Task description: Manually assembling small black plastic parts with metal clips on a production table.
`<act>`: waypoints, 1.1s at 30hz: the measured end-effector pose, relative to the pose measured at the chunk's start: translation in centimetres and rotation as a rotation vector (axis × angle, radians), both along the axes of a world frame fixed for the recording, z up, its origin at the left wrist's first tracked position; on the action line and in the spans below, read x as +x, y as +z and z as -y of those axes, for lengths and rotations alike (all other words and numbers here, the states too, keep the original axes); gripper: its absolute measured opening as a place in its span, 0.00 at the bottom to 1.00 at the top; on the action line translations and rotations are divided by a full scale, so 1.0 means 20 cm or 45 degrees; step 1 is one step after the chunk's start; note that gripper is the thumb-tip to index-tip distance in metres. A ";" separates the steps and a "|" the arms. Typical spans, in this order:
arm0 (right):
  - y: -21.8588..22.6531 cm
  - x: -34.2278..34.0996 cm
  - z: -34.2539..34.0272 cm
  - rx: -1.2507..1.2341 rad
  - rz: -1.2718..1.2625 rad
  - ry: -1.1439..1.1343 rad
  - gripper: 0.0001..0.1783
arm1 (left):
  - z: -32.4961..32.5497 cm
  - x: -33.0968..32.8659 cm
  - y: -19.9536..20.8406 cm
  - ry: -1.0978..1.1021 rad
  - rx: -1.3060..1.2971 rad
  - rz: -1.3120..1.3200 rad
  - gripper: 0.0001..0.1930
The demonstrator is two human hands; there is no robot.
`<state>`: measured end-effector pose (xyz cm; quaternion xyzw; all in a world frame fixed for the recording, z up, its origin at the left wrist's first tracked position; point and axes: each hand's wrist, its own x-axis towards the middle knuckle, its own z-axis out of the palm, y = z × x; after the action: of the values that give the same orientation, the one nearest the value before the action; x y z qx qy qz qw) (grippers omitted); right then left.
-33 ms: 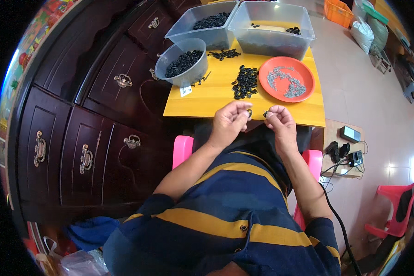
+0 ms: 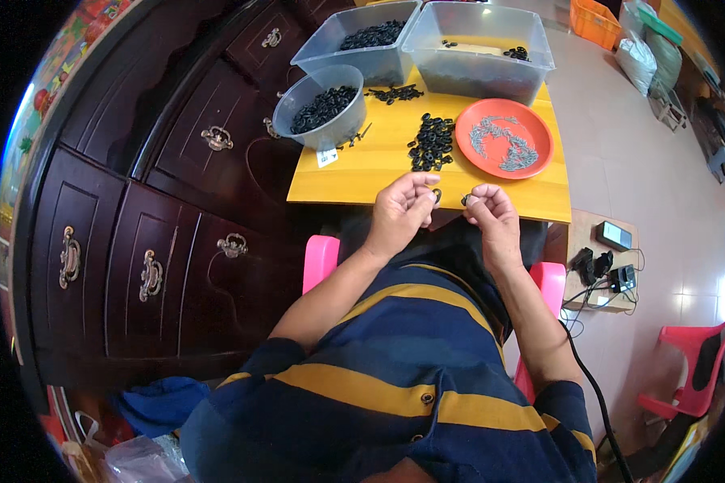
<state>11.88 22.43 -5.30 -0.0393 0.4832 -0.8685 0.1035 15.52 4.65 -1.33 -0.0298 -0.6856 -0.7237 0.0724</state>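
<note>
My left hand (image 2: 403,211) is closed at the table's near edge, pinching a small black oval ring (image 2: 437,196) between thumb and fingers. A short gap to the right, my right hand (image 2: 494,216) pinches a small dark part (image 2: 465,200) at its fingertips; its exact kind is too small to make out. Just beyond both hands lies a loose pile of black oval rings (image 2: 431,143) on the yellow table (image 2: 379,181). Beside that pile, a round red plate (image 2: 479,165) carries many small grey metal pieces.
A round clear tub (image 2: 286,133) of black parts stands at the table's left. Behind are two clear rectangular bins (image 2: 322,68), (image 2: 479,84). Dark slender pieces (image 2: 395,94) lie between them. Dark drawers (image 2: 149,274) flank my left; a low stand (image 2: 576,298) with electronics is at right.
</note>
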 end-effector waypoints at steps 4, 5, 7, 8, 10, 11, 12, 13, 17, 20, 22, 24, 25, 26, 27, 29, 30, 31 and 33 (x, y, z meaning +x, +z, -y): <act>-0.03 0.02 0.03 0.013 -0.103 0.066 0.08 | 0.05 -0.02 -0.06 0.003 -0.061 0.032 0.12; -0.04 0.02 0.03 0.029 -0.107 0.086 0.08 | 0.05 -0.02 -0.06 0.006 -0.056 0.035 0.12; -0.05 0.02 0.03 0.049 -0.108 0.106 0.08 | 0.04 -0.01 -0.08 -0.007 -0.059 0.031 0.12; -0.04 0.03 0.03 0.067 -0.105 0.105 0.08 | 0.03 -0.01 -0.08 -0.007 -0.056 0.034 0.12; -0.04 0.03 0.03 0.085 -0.100 0.104 0.08 | 0.02 -0.01 -0.07 -0.033 -0.111 0.043 0.12; -0.04 0.03 0.03 0.085 -0.105 0.108 0.08 | 0.02 -0.01 -0.08 -0.033 -0.111 0.044 0.12; -0.04 0.03 0.03 0.085 -0.110 0.111 0.08 | 0.03 -0.01 -0.09 -0.052 -0.145 0.022 0.12; -0.04 0.03 0.03 0.085 -0.109 0.112 0.08 | 0.03 0.00 -0.10 -0.072 -0.180 -0.001 0.12; -0.05 0.02 0.03 0.127 -0.119 0.124 0.07 | 0.02 0.00 -0.10 -0.072 -0.221 -0.014 0.12; -0.04 0.02 0.03 0.114 -0.120 0.132 0.07 | 0.01 0.00 -0.10 -0.069 -0.262 -0.053 0.12; -0.04 0.03 0.03 0.097 -0.112 0.141 0.07 | 0.01 0.00 -0.11 -0.063 -0.298 -0.066 0.12; -0.05 0.02 0.03 0.096 -0.125 0.163 0.07 | 0.00 0.00 -0.12 -0.049 -0.327 -0.107 0.10; -0.04 0.03 0.03 0.097 -0.126 0.164 0.07 | 0.00 -0.01 -0.12 -0.036 -0.356 -0.147 0.09; -0.04 0.03 0.03 0.093 -0.107 0.159 0.07 | 0.00 -0.01 -0.12 -0.036 -0.356 -0.147 0.09; -0.04 0.03 0.03 0.089 -0.089 0.154 0.08 | -0.01 -0.01 -0.11 -0.036 -0.420 -0.200 0.09; -0.02 0.04 0.03 0.076 -0.063 0.155 0.08 | -0.01 -0.01 -0.10 -0.036 -0.484 -0.254 0.09; -0.02 0.04 0.03 0.063 -0.036 0.156 0.08 | 0.00 -0.01 -0.10 -0.037 -0.503 -0.252 0.10; -0.02 0.04 0.03 0.063 -0.037 0.157 0.08 | 0.00 -0.01 -0.10 -0.038 -0.523 -0.250 0.11; -0.04 0.03 0.03 0.085 0.007 0.151 0.08 | -0.01 -0.01 -0.09 -0.037 -0.570 -0.264 0.12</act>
<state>12.53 21.83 -6.07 -0.0618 0.5085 -0.8443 0.1574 15.41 4.79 -3.11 -0.1293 -0.8173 -0.5478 0.1234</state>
